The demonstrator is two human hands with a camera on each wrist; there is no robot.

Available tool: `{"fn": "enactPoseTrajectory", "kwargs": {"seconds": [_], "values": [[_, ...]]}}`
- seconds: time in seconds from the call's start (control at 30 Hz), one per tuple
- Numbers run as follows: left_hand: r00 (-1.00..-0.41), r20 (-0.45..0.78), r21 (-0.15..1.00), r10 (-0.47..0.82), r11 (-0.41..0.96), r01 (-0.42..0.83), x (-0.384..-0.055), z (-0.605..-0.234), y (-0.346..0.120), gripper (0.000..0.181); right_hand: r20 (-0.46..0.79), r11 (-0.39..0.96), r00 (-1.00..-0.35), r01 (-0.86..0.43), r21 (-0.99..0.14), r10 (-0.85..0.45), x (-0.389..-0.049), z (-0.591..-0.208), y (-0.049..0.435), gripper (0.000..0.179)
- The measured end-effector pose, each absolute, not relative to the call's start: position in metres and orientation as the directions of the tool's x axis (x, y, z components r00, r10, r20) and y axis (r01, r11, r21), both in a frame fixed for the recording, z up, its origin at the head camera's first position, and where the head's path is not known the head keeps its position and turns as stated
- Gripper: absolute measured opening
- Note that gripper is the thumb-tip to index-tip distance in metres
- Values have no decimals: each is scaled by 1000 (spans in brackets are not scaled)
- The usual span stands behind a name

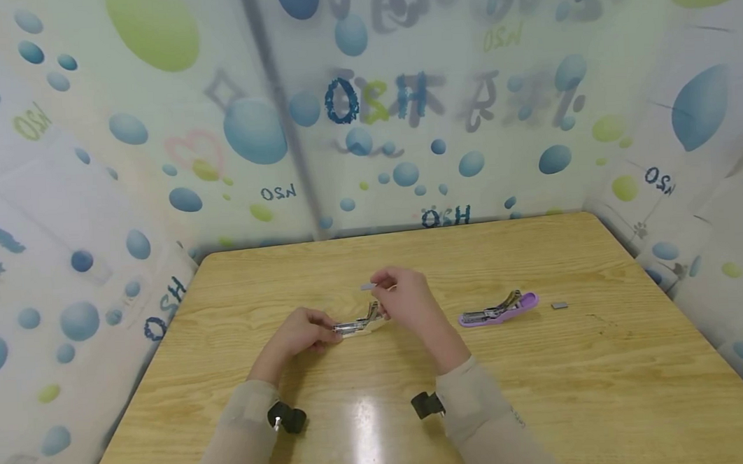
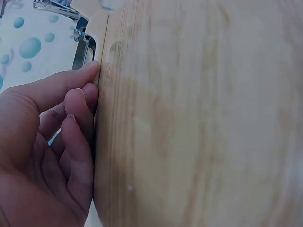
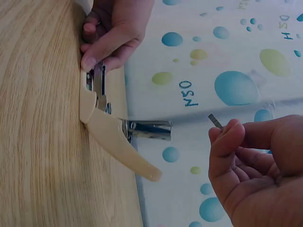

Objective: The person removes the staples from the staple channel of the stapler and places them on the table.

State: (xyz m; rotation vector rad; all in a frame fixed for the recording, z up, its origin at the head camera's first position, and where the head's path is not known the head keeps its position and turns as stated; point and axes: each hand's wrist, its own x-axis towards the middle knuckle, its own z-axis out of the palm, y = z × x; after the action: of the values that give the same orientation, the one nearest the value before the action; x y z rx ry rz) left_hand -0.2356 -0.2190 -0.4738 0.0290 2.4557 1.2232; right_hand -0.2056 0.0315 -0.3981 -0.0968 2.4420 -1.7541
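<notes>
A cream stapler [image 3: 116, 144] lies opened up on the table, its metal top part swung away from the staple channel. My left hand [image 1: 301, 330] grips the stapler's front end between thumb and fingers, seen also in the left wrist view. Above the stapler's raised end, my right hand [image 1: 409, 300] pinches a short grey strip of staples [image 3: 215, 121] between thumb and forefinger. The strip sticks out past the fingertips and is apart from the stapler. In the head view the right hand hides part of the stapler's rear end.
To the right stands a purple stapler [image 1: 498, 314], likewise opened. Beyond it lies another small grey staple strip [image 1: 559, 305]. The wooden table [image 1: 367, 386] is bordered at the back and sides by a patterned curtain [image 1: 367, 155].
</notes>
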Motion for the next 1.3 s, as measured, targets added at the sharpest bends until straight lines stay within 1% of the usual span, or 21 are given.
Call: {"fn": "enactPoseTrajectory", "kwargs": {"seconds": [0.17,0.53,0.8,1.03,1.3], "values": [[-921,-338,771,195,618,-152,-236,-474,-219,25,-96,311,-991,63,-948,-90,-208,-402,52,19],[-922,-334,774,195,615,-150,-237,-475,-219,23,-132,338,-989,103,-936,-62,-213,-416,81,18],[-922,-337,771,189,618,-155,-237,-476,-218,22,-143,356,-988,113,-928,-61,-214,-430,91,16],[-920,-345,775,185,610,-168,-236,-476,-219,23,-193,369,-979,157,-916,-62,-214,-443,95,14],[-920,-340,779,193,606,-161,-236,-475,-220,22,-193,430,-977,135,-893,-93,-213,-457,96,16]]}}
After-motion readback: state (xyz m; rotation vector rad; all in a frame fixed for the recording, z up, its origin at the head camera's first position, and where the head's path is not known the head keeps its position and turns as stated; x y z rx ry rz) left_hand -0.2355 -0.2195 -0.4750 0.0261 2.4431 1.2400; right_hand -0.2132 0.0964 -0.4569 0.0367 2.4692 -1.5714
